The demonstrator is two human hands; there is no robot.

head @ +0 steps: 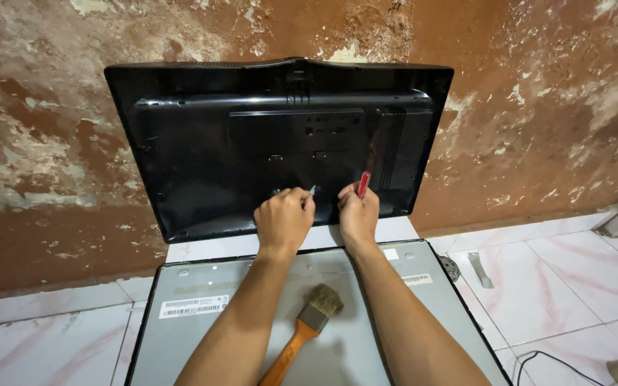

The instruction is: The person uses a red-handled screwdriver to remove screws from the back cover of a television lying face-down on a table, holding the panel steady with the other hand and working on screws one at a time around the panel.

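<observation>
A peeling brown wall fills the upper part of the view, with a pale marbled tile floor below it. Leaning against the wall stands a black plastic back cover of a flat screen, its inner side facing the person, its lower edge resting on the floor. In front of it a grey metal display panel lies flat on the tiles, a white barcode sticker near its left side.

Both forearms reach over the panel to the lower middle of the cover. The left hand is curled into a loose fist against the black plastic, thumb and forefinger pinching a small silvery piece — too small to tell just what it is. The right hand, just beside it, is closed around a red-handled tool that points up along the cover; its tip is lost against the dark surface.

Between the forearms, a paintbrush with an orange wooden handle and worn bristles lies on the panel. Off to the right on the tiles sit a small grey metal strip and — at the lower edge — a thin black cable.
</observation>
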